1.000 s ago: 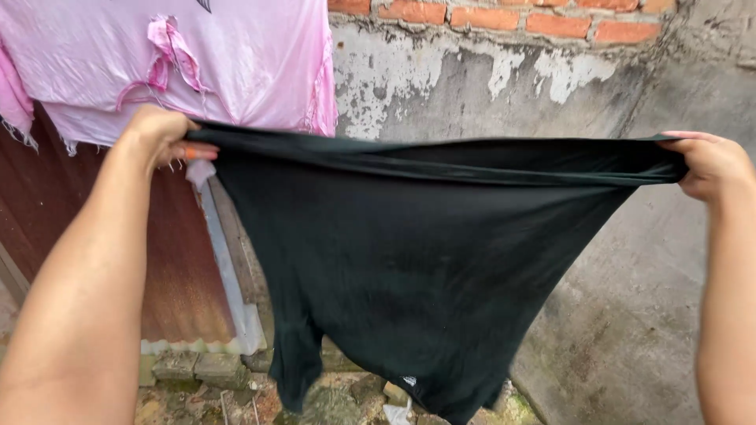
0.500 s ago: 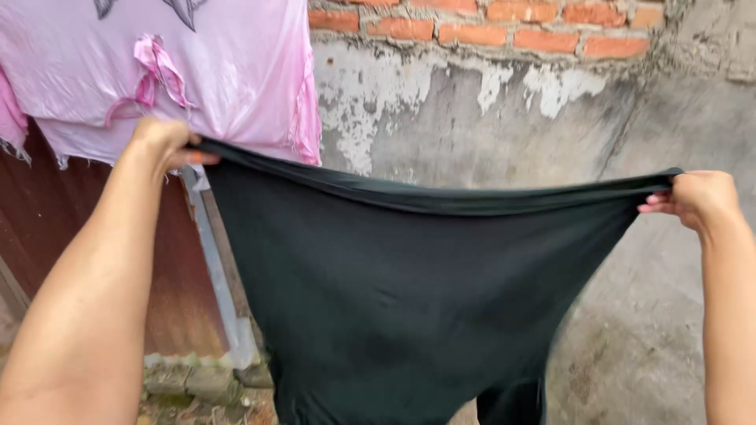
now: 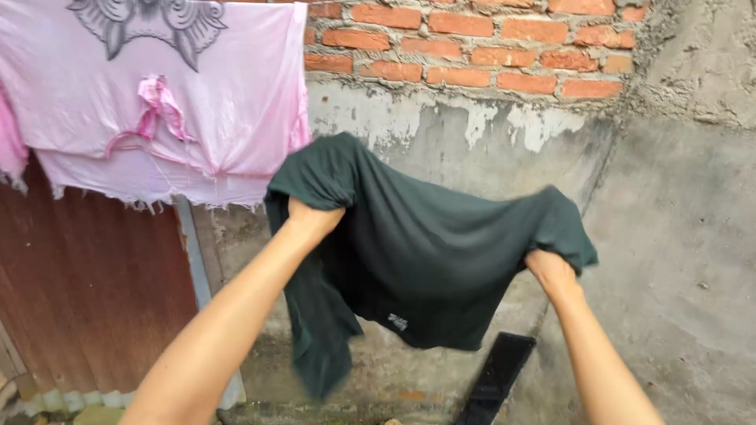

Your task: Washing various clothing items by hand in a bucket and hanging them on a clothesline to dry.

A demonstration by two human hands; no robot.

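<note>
At the near edge, two bare forearms are raised from 7 and 5 o'clock toward the middle of the view. The left hand is buried to the wrist in a dark green garment, so its fingers are hidden and their spread cannot be told for certain; the cloth is bunched over it as though gripped from inside. The right hand, at about 3 o'clock from centre, is likewise covered past the knuckles, and the fabric is gathered around it. The garment is held off the ground between the two hands, sagging in the middle, with one loose end hanging toward 7 o'clock. The step in hand is judged to be the shaking out or turning of a wet garment. Behind it, at 10 o'clock, a pink cloth is hung flat. Farthest back, a brick and plaster wall is seen.
</note>
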